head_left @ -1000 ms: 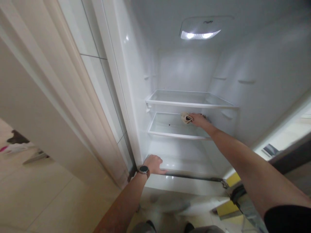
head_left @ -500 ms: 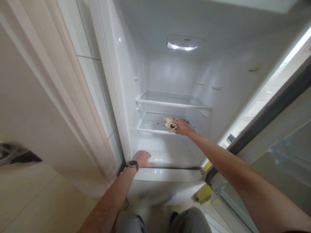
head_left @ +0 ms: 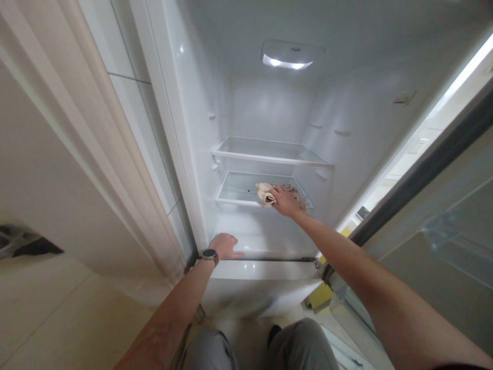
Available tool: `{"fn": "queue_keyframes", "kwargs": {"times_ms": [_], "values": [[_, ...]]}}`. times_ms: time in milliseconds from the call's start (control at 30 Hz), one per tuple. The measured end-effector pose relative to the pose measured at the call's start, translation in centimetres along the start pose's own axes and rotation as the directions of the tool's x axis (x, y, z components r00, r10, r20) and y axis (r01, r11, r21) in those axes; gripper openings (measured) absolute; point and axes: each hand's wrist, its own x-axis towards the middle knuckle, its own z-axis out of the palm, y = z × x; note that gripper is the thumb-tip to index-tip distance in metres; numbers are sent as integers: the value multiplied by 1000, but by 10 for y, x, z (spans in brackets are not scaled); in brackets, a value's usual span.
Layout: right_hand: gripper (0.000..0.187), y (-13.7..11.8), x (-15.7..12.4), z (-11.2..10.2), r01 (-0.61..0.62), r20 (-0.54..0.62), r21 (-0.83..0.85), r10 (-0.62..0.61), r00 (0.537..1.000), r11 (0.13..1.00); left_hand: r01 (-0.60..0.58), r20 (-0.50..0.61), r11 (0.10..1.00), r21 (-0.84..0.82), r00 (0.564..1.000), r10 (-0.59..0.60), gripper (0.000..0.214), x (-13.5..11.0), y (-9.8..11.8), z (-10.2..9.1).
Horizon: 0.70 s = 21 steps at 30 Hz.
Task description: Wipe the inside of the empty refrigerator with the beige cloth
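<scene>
A white fridge (head_left: 200,128) is seen with its inside lit up. The lower shelf (head_left: 234,198) is made of clear glass with a white rim. A cloth (head_left: 264,194) (tan, and all bunched up) is pressed onto the lower shelf, near its front edge and toward its right side. The cloth is gripped by the right hand (head_left: 287,201). Its fingers are curled down over the cloth and part of the cloth is hidden under the palm. The rest of the cloth sticks out to the left of the hand.

Below the lower shelf, and a bit to the left, the left hand (head_left: 226,245) is laid on the bottom ledge (head_left: 269,270) of the fridge. Its fingers are stretched out flat and nothing is held in it. A dark watch (head_left: 210,254) is worn on that wrist.

Just above the lower shelf an upper shelf (head_left: 265,154) is fitted, also of glass. High above the lower shelf a light (head_left: 287,59) is shining in the roof of the fridge. To the right of the lower shelf the fridge door (head_left: 442,246) is swung wide. Far below the lower shelf, grey trousers (head_left: 300,349) and a pale tiled floor (head_left: 57,318) can be seen.
</scene>
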Motion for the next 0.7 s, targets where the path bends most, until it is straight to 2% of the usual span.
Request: {"fn": "queue_keyframes", "kwargs": {"times_ms": [300,700], "values": [[43,4,10,4,-26,-5,-2,26,1000,1000,14,10,1000,20,1000,-15,66,0,0,2],[47,11,19,10,-3,-15,46,4,1000,999,21,12,999,26,1000,-22,67,0,0,4]]}}
